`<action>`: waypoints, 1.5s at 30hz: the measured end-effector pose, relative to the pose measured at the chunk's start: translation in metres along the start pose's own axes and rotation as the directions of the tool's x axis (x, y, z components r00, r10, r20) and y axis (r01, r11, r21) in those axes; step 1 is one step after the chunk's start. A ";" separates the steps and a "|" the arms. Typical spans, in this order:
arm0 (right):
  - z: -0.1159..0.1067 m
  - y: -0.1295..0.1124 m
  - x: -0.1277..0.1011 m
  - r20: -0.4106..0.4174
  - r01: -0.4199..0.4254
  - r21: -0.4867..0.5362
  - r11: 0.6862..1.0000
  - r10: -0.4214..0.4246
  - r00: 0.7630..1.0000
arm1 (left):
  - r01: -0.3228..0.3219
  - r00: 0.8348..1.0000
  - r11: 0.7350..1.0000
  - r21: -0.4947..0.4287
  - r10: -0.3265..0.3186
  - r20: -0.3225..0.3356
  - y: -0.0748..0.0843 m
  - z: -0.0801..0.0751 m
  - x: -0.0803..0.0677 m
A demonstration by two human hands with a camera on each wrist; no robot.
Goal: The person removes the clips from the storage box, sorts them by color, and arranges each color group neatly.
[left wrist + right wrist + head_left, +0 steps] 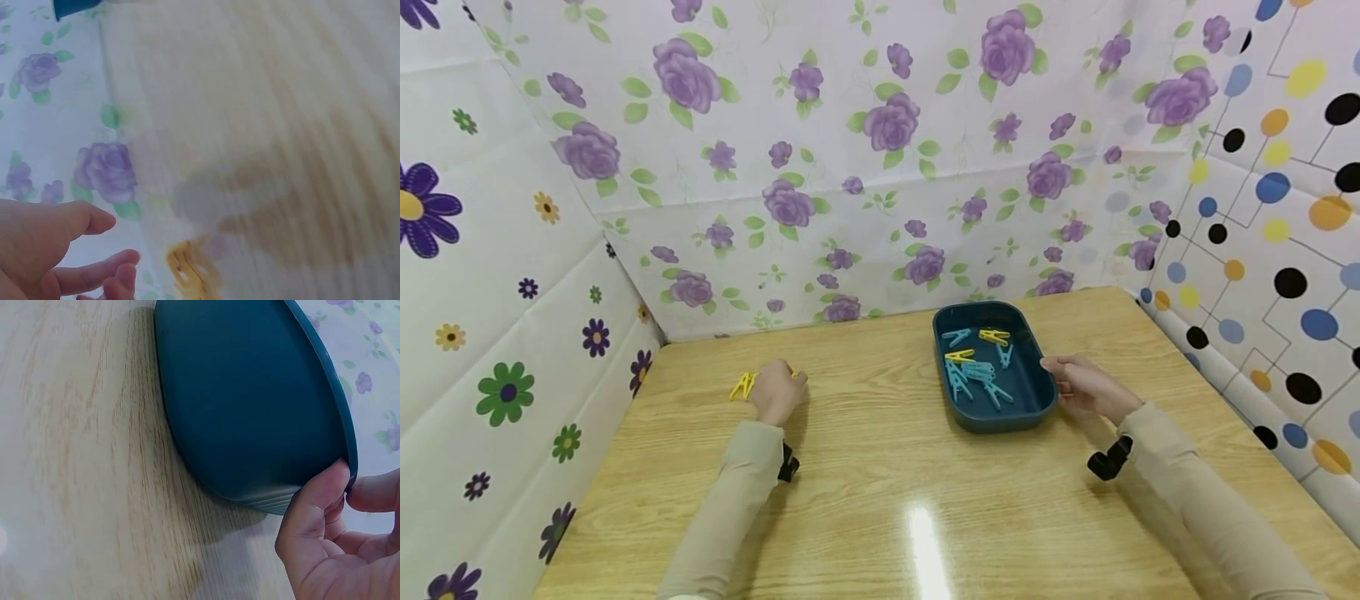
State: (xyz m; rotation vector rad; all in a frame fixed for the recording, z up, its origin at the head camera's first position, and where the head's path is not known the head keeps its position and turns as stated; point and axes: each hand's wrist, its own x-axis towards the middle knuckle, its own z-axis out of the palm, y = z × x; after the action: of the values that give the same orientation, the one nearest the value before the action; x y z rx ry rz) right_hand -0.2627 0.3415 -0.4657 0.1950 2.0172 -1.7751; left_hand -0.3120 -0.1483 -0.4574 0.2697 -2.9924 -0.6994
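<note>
My left hand (778, 393) is low over the left part of the table, its thumb and fingers apart in the left wrist view. Just beyond the fingertips there lies a yellow clothespin (185, 272). The head view has a yellow clothespin (743, 385) left of this hand, and a bit of yellow shows by its fingers. With thumb and finger, my right hand (337, 544) pinches the rim of a dark blue plastic basket (1007, 422) at its right side. Inside the basket are several light blue clothespins (997, 395) and a few yellow clothespins (994, 337).
The wooden table (865, 483) meets a flowered cloth wall (850, 250) at the back. A daisy-patterned cloth (550, 333) closes off the left side, and a dotted cloth (1262, 250) the right. Each wrist carries a black camera mount (1108, 458).
</note>
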 end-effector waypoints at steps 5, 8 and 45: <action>-0.001 -0.001 0.000 -0.008 -0.009 -0.008 1.000 0.009 1.000 | -0.043 0.997 0.995 -0.092 0.048 0.053 0.010 0.000 -0.003; -0.001 -0.002 0.001 -0.011 -0.016 -0.010 1.000 0.016 1.000 | -0.090 0.991 0.981 -0.173 0.105 0.081 0.017 0.001 -0.007; 0.001 -0.001 0.002 -0.024 0.085 -0.043 0.995 -0.086 0.996 | -0.015 0.910 0.789 -0.614 0.265 0.318 0.107 0.021 -0.020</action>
State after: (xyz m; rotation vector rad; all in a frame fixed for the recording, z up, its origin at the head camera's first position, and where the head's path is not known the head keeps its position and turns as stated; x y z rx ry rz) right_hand -0.2646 0.3399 -0.4657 0.1212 2.1081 -1.7883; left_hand -0.3115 -0.0412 -0.4294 -0.1578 -2.8540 -1.8103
